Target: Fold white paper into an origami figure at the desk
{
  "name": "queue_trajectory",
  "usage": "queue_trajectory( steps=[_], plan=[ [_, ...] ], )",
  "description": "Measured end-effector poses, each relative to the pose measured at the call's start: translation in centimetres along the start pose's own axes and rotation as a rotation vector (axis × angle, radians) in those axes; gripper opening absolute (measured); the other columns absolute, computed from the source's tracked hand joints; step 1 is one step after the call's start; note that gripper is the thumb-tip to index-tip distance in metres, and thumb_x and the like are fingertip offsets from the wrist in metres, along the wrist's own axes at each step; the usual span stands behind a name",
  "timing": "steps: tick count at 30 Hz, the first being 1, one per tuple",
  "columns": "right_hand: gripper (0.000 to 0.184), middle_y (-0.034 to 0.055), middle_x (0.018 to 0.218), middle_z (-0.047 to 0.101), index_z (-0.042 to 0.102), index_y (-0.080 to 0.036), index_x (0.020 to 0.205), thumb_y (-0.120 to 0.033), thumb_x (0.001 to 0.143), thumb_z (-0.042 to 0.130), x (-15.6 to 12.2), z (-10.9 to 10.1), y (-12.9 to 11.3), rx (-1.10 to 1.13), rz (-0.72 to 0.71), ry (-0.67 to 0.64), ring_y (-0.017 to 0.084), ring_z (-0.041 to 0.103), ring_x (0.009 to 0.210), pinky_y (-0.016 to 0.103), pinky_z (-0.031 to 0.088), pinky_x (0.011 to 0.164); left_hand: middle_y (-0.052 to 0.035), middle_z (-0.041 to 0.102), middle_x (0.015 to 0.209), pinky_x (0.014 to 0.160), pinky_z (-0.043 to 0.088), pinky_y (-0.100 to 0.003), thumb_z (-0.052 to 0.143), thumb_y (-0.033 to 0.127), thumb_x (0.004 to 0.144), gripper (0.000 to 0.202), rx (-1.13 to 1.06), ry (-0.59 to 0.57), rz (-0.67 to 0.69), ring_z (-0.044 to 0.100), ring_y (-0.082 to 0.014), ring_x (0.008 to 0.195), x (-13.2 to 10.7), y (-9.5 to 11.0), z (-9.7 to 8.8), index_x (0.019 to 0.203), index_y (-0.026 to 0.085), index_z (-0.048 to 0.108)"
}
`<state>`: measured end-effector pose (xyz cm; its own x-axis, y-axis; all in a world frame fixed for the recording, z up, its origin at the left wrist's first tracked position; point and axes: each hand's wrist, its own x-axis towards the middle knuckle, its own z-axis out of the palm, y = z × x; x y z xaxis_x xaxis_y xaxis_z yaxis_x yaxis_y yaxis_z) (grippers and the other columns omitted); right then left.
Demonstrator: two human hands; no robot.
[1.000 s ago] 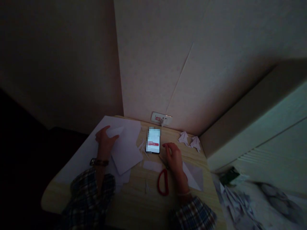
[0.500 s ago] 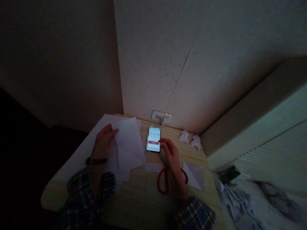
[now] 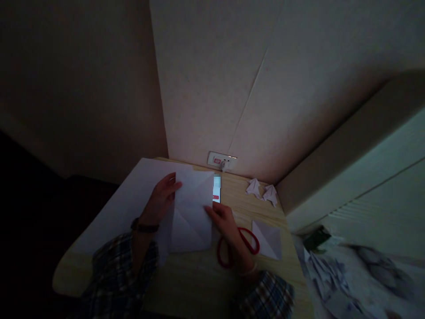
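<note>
A creased white sheet of paper [image 3: 192, 212] is held upright between my hands over the table. My left hand [image 3: 162, 197] grips its upper left edge, thumb in front. At the right edge, my right hand [image 3: 223, 218] pinches the sheet. The paper hides most of a lit phone [image 3: 216, 190] behind it. Below my right wrist lie red-handled scissors [image 3: 224, 257], their blades hidden. A folded paper square [image 3: 267, 239] with a diagonal crease rests to the right of them. Larger white sheets [image 3: 133, 199] lie under my left forearm.
Two folded paper figures [image 3: 254, 188] sit at the table's back right. On the wall behind is a socket [image 3: 222, 160] with a plug in it. Crumpled papers [image 3: 327, 277] lie beyond the right edge of the wooden table [image 3: 195, 288].
The sheet in my left hand has moved right, now covering much of the phone. My right hand has left the phone screen and taken hold of the paper's right edge.
</note>
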<state>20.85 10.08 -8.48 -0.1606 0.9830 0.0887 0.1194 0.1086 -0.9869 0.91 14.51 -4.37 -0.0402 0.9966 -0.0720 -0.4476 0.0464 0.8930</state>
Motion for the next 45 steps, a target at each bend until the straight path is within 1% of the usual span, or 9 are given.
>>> queue_trajectory(
  steps=[5, 12, 16, 19, 23, 27, 32, 39, 45],
  plan=[
    [0.041, -0.0002, 0.066, 0.068, 0.07, -0.019, 0.076, -0.059, 0.082, 0.064, 0.2, -0.1, 0.0, 0.065, -0.005, 0.089, 0.016, 0.059, 0.061, 0.026, 0.048, 0.054, -0.0071, 0.079, 0.088, 0.072, 0.055, -0.032, 0.083, 0.037, 0.066, 0.036, 0.101, -0.143, -0.1, 0.073, -0.0259, 0.083, -1.0, -0.5, 0.9, 0.093, 0.015, 0.074],
    [0.034, 0.0021, 0.073, 0.073, 0.072, -0.021, 0.088, -0.054, 0.081, 0.065, 0.1, -0.8, -0.5, 0.125, -0.027, 0.25, 0.019, 0.066, 0.065, 0.027, 0.052, 0.055, -0.004, 0.074, 0.067, 0.059, 0.047, -0.029, 0.081, 0.054, 0.064, 0.041, 0.256, -0.177, -0.16, 0.065, -0.0219, 0.064, -1.5, -1.9, 1.9, 0.073, 0.015, 0.074],
    [0.03, 0.0054, 0.095, 0.077, 0.071, -0.023, 0.098, -0.048, 0.082, 0.065, 0.1, -1.2, -0.5, 0.138, -0.074, 0.361, 0.023, 0.071, 0.086, 0.032, 0.058, 0.074, -0.0013, 0.071, 0.065, 0.055, 0.042, -0.026, 0.079, 0.056, 0.066, 0.04, 0.304, -0.179, -0.162, 0.06, -0.0174, 0.06, -1.4, -2.4, 1.9, 0.068, 0.017, 0.071],
    [0.033, 0.0078, 0.11, 0.075, 0.068, -0.022, 0.107, -0.046, 0.084, 0.063, 0.1, -1.3, -0.4, 0.134, -0.103, 0.399, 0.024, 0.07, 0.098, 0.035, 0.058, 0.084, -0.0006, 0.068, 0.061, 0.055, 0.042, -0.027, 0.075, 0.056, 0.069, 0.039, 0.329, -0.194, -0.175, 0.059, -0.0188, 0.06, -1.5, -2.5, 2.0, 0.068, 0.018, 0.071],
    [0.045, 0.0107, 0.122, 0.072, 0.06, -0.022, 0.123, -0.045, 0.084, 0.065, 0.3, -1.3, -0.1, 0.174, -0.118, 0.386, 0.026, 0.07, 0.106, 0.038, 0.059, 0.085, -0.0017, 0.069, 0.06, 0.058, 0.044, -0.029, 0.074, 0.057, 0.069, 0.04, 0.351, -0.221, -0.184, 0.061, -0.0212, 0.062, -1.8, -2.7, 2.4, 0.065, 0.018, 0.07],
    [0.049, 0.0103, 0.135, 0.065, 0.057, -0.023, 0.13, -0.041, 0.085, 0.065, 0.1, -1.2, 0.0, 0.156, -0.135, 0.373, 0.026, 0.064, 0.12, 0.043, 0.053, 0.102, -0.0025, 0.071, 0.066, 0.062, 0.046, -0.03, 0.073, 0.055, 0.071, 0.037, 0.368, -0.253, -0.203, 0.062, -0.0224, 0.066, -2.0, -3.0, 2.5, 0.069, 0.018, 0.072],
    [0.038, 0.0095, 0.126, 0.07, 0.063, -0.023, 0.122, -0.036, 0.087, 0.063, 0.0, -1.0, 0.1, 0.124, -0.099, 0.344, 0.026, 0.066, 0.114, 0.042, 0.054, 0.099, -0.002, 0.071, 0.068, 0.065, 0.046, -0.03, 0.074, 0.052, 0.07, 0.033, 0.4, -0.277, -0.174, 0.063, -0.0236, 0.071, -1.8, -3.1, 2.4, 0.072, 0.019, 0.073],
    [0.033, 0.0088, 0.12, 0.073, 0.065, -0.022, 0.115, -0.034, 0.085, 0.065, 0.4, -0.9, 0.6, 0.173, -0.106, 0.374, 0.027, 0.07, 0.107, 0.041, 0.058, 0.092, -0.002, 0.071, 0.069, 0.065, 0.045, -0.03, 0.072, 0.054, 0.069, 0.035, 0.451, -0.309, -0.151, 0.062, -0.0241, 0.072, -1.6, -2.8, 2.5, 0.072, 0.019, 0.071],
    [0.043, 0.0105, 0.123, 0.072, 0.059, -0.021, 0.127, -0.039, 0.088, 0.059, 0.4, -1.0, 1.0, 0.035, -0.125, 0.387, 0.027, 0.07, 0.107, 0.042, 0.057, 0.094, -0.0024, 0.072, 0.072, 0.069, 0.047, -0.032, 0.073, 0.055, 0.069, 0.037, 0.433, -0.284, -0.161, 0.063, -0.0247, 0.073, -1.5, -3.0, 2.5, 0.077, 0.019, 0.071]
  ],
)
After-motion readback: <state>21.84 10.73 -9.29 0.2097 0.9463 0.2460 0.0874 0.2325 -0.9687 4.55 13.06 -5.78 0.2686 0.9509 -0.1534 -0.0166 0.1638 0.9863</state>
